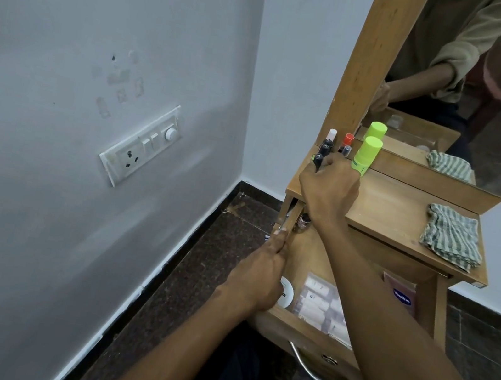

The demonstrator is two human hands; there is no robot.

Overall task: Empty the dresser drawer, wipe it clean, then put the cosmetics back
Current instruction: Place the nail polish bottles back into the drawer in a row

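Note:
The wooden dresser drawer [302,329] stands pulled out below the dresser top [400,215]. My left hand [258,274] grips the drawer's left side wall. My right hand [329,186] is up on the dresser top's left end, fingers curled round a thin black tube [317,161]. Beside it stand more small tubes [330,140] and a lime-green stick [366,156]. In the drawer lie a white round jar [286,292], a clear flat packet [320,297], a Vaseline sachet [402,296] and a small bottle [303,222] at the back.
A striped green-and-white cloth [451,237] lies on the right of the dresser top. A mirror [490,97] rises behind it. A wall with a switch panel [144,142] is close on the left. The drawer's metal handle [314,373] faces me.

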